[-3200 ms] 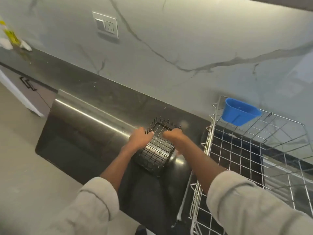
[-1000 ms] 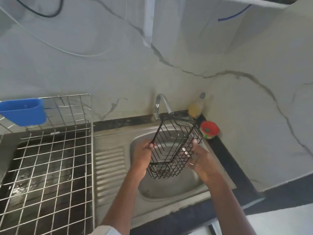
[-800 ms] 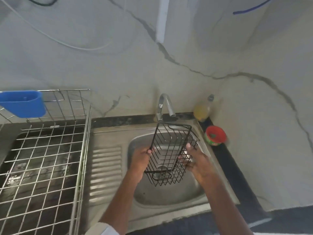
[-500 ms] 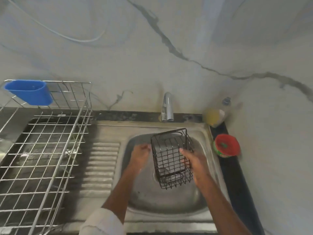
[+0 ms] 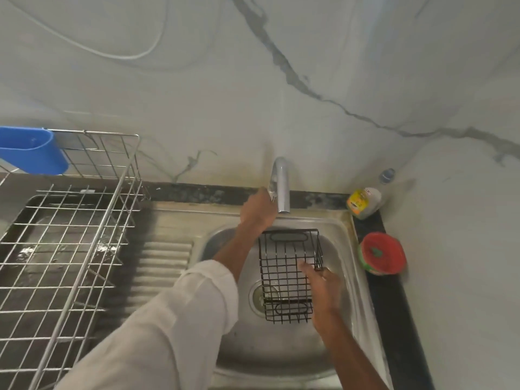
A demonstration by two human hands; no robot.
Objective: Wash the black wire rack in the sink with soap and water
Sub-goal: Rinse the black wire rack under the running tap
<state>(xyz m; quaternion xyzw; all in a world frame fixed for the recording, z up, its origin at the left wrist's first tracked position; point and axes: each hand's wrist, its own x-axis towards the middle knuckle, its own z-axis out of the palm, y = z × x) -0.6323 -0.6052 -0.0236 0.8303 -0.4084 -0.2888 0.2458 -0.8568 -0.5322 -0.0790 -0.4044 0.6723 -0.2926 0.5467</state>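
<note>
Wire rack [image 5: 287, 274] in sink [image 5: 342, 229] | right hand [image 5: 322, 285] grips it | left hand [image 5: 257, 211] closed at tap [image 5: 281, 184] | bottle [image 5: 364, 202] label unreadable

The person wears a loose, light cream sleeve [image 5: 174, 319] on the left arm, pushed up above the wrist. The right arm is bare, with a ring [image 5: 323, 278] on one finger.

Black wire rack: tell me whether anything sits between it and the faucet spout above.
Nothing visible does. The black wire rack sits in the sink below the faucet, its open top facing up. The left hand is at the faucet's base, beside the spout; the right hand holds the rack's right side.
</note>
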